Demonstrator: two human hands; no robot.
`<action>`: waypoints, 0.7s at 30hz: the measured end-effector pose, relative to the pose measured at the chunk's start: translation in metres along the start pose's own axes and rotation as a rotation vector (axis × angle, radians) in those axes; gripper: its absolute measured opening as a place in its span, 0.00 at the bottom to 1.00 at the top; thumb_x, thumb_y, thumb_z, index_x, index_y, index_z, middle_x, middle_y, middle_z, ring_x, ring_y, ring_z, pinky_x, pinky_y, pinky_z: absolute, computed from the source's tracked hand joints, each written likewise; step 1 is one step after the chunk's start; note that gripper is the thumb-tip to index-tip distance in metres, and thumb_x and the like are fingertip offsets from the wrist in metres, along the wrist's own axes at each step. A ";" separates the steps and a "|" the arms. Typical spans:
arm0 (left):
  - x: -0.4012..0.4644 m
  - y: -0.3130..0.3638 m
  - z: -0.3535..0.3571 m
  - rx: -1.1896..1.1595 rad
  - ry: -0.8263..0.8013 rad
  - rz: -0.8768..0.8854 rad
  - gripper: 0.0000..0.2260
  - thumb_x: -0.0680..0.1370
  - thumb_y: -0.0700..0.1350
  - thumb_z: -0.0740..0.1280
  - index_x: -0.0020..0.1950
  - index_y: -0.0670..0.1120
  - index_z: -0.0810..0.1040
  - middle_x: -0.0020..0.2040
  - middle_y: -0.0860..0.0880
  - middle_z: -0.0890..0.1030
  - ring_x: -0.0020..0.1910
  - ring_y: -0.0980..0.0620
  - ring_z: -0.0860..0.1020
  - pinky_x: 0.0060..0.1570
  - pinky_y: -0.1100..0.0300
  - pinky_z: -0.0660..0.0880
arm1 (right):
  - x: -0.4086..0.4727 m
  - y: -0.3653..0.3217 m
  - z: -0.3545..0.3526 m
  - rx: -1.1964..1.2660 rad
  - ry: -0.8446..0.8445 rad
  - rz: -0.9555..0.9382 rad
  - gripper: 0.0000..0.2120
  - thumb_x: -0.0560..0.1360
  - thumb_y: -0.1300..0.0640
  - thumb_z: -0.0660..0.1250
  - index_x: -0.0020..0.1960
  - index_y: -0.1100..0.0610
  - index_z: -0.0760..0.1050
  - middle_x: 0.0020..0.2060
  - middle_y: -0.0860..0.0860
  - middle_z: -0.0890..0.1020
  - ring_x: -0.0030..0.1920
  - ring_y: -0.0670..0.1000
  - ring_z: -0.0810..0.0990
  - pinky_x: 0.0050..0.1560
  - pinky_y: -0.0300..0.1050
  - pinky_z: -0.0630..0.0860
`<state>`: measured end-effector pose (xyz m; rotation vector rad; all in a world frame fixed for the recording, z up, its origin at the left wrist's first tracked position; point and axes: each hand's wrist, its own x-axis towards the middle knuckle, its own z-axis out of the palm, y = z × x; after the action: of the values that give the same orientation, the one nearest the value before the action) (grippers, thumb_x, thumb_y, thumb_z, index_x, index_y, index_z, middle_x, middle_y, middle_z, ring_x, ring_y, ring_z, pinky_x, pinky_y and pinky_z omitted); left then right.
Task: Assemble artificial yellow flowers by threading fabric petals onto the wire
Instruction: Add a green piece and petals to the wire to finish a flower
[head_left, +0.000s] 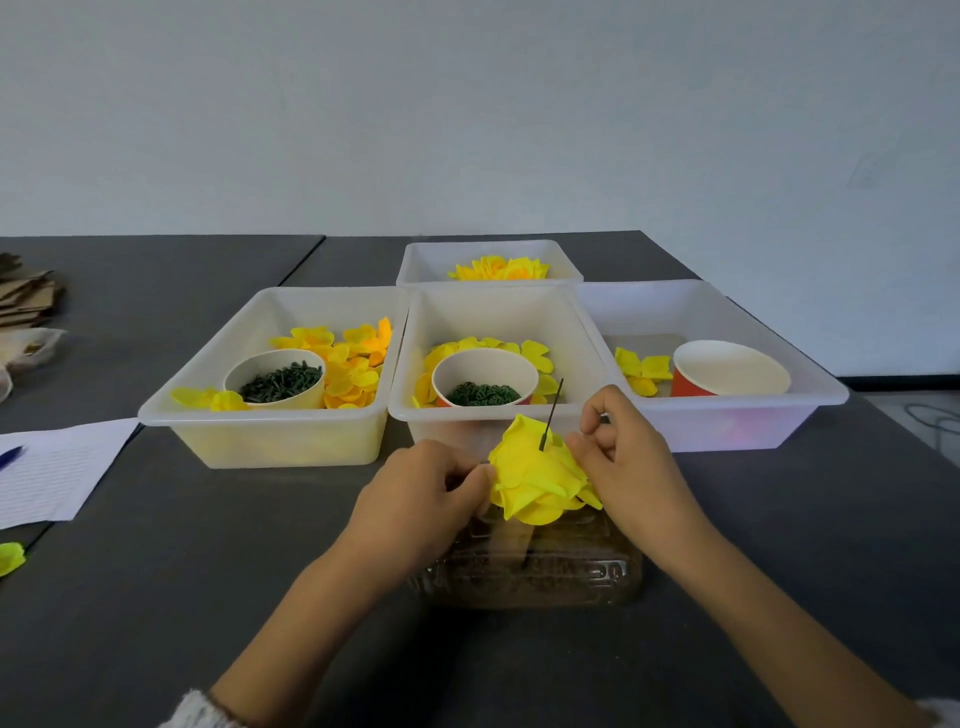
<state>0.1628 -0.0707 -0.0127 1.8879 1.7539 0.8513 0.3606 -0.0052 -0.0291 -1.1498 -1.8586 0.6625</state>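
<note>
A stack of yellow fabric petals (535, 475) sits threaded on a thin dark wire (553, 410) that sticks up through its middle. My left hand (421, 499) pinches the left edge of the petals. At the right edge, my right hand (623, 457) pinches the petals with curled fingers. The wire's lower part is hidden under the petals; it seems to stand in a clear plastic block (530, 571) on the dark table.
Behind the flower stand several white bins: the left bin (260, 431) with loose petals and a cup of green pieces (275, 379), the middle bin (498, 312) with a cup of green rings (485, 387), the right bin (727, 421) with an empty red cup (727, 369), and a far bin (488, 254) of petals. Lined paper (57, 467) lies at the left.
</note>
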 end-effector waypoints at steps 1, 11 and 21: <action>-0.001 0.000 0.001 0.002 0.002 -0.004 0.20 0.80 0.51 0.63 0.27 0.52 0.73 0.23 0.55 0.72 0.25 0.56 0.69 0.35 0.48 0.75 | -0.001 0.000 0.001 -0.003 0.001 -0.005 0.12 0.79 0.60 0.64 0.42 0.48 0.65 0.26 0.43 0.75 0.26 0.41 0.71 0.25 0.32 0.67; -0.006 -0.007 0.006 -0.054 0.034 0.025 0.21 0.81 0.54 0.60 0.28 0.53 0.72 0.25 0.56 0.72 0.26 0.59 0.70 0.36 0.56 0.69 | 0.002 0.003 0.000 0.003 -0.039 0.007 0.10 0.79 0.58 0.64 0.42 0.49 0.67 0.25 0.43 0.75 0.27 0.41 0.71 0.27 0.34 0.68; 0.002 -0.027 0.001 -0.380 0.329 -0.010 0.30 0.84 0.59 0.49 0.26 0.48 0.70 0.23 0.53 0.70 0.24 0.59 0.68 0.29 0.67 0.64 | 0.020 0.005 -0.036 0.077 0.056 -0.007 0.12 0.83 0.54 0.54 0.43 0.52 0.72 0.30 0.47 0.73 0.31 0.45 0.70 0.33 0.40 0.67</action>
<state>0.1438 -0.0660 -0.0310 1.5540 1.6269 1.4432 0.3885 0.0152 -0.0069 -1.1005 -1.7747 0.6855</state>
